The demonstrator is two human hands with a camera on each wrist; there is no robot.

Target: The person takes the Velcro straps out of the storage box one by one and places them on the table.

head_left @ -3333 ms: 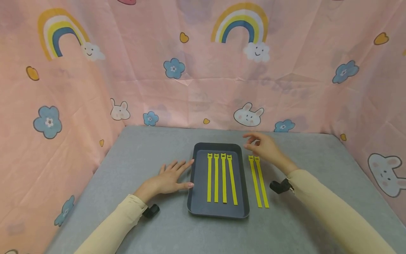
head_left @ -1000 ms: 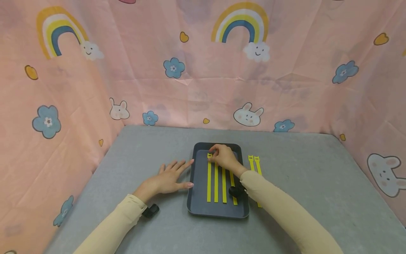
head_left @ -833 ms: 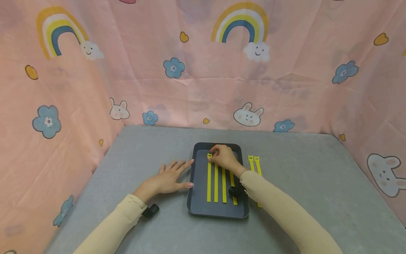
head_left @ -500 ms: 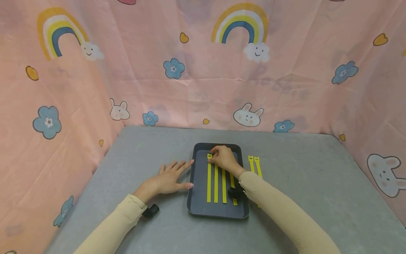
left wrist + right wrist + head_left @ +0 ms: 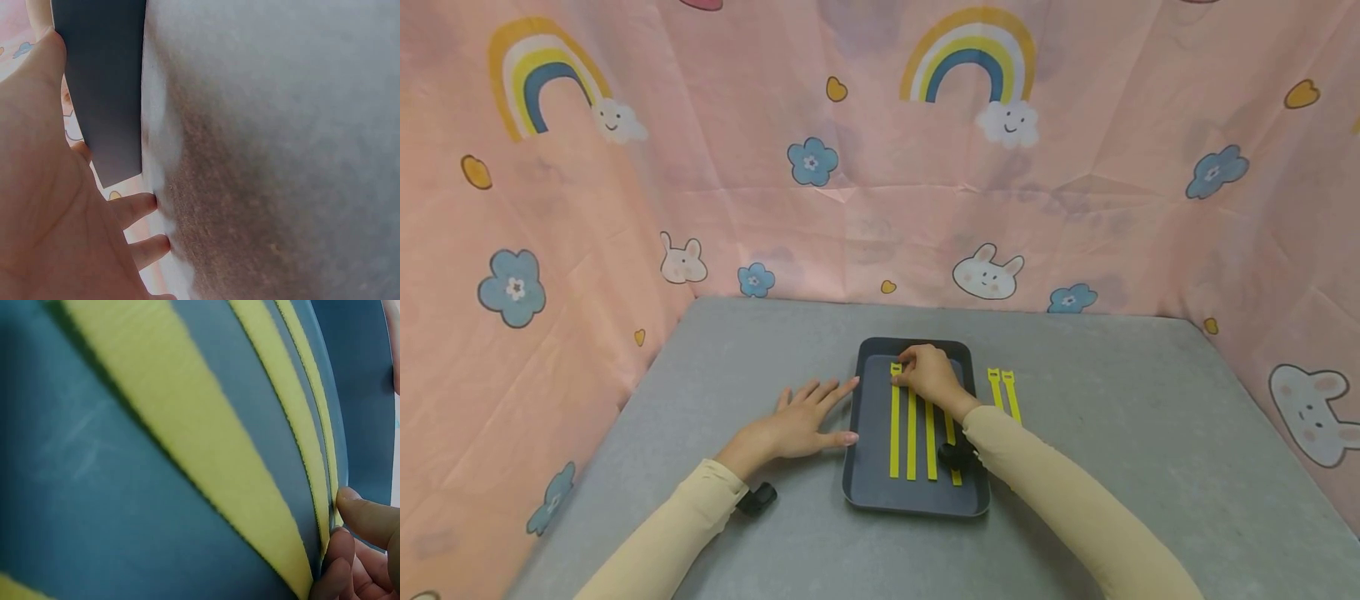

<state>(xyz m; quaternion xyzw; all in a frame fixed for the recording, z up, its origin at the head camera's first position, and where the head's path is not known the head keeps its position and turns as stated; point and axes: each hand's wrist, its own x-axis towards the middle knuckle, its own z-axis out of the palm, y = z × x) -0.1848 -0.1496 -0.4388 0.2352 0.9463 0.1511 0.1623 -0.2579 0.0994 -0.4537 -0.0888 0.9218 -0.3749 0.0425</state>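
Inside the dark grey tray point(image 5: 868, 475), several yellow hook-and-loop cable ties lie side by side, slotted heads at the far end. My right hand point(image 5: 928, 375) reaches over them, thumb and fingers pinching at the head of the leftmost cable tie point(image 5: 895, 433). It covers the heads of the others. In the right wrist view, the thumb point(image 5: 365, 515) presses on that tie, the other fingers curled beside it. My left hand point(image 5: 793, 421) lies with spread fingers at the tray's left side, thumb and index fingertips at the rim; the left wrist view shows the tray's outer wall point(image 5: 106, 81) against it.
Two more yellow cable ties point(image 5: 1000, 390) lie on the grey table point(image 5: 1120, 392) just right of the tray, their lower parts hidden by the right sleeve point(image 5: 1060, 492). A pink patterned cloth point(image 5: 880, 217) encloses the table's back and sides.
My right hand has moved left from above the two loose ties to the tray's leftmost tie. Over the last second it stays nearly still. The left hand has not moved.
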